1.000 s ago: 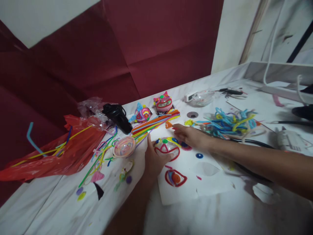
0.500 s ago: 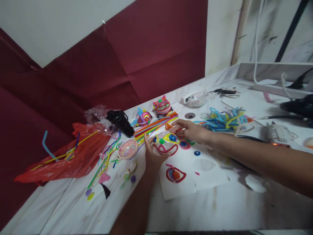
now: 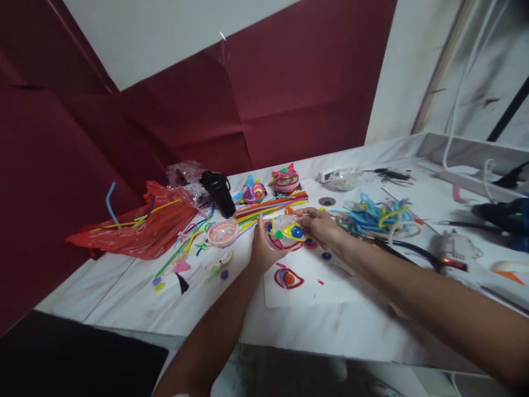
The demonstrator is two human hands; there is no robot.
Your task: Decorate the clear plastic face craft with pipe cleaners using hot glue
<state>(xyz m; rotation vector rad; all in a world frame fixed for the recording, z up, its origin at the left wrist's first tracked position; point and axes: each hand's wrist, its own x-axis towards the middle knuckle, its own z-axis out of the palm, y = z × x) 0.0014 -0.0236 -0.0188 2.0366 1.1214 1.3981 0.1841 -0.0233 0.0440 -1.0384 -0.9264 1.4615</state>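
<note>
Centrally, domed piece (image 3: 284, 227): lay between the two hands, over the white paper (image 3: 275, 298); it was partly clear, with yellow, blue, green and red trim.
Left hand (image 3: 263, 247): was half open, curved around the left and lower side of the domed piece, and had hold of it.
Right hand (image 3: 319, 224): had its fingers bent at the upper right edge of the domed piece; whether they gripped anything could not be told.
Orange piece (image 3: 290, 211): showed beside the right fingertips.
Eye-shaped piece (image 3: 290, 278): lay on the paper, red-outlined with an orange centre.
Coloured strips (image 3: 270, 206): formed a bundle beyond the hands, in front of two decorated figures (image 3: 286, 181).
Pink bowl-like piece (image 3: 223, 234): rested on the surface (image 3: 124, 298), left of the left hand.
Blue and yellow tangle (image 3: 382, 216): lay to the right, near a white tool (image 3: 457, 251) with a glowing red light.
</note>
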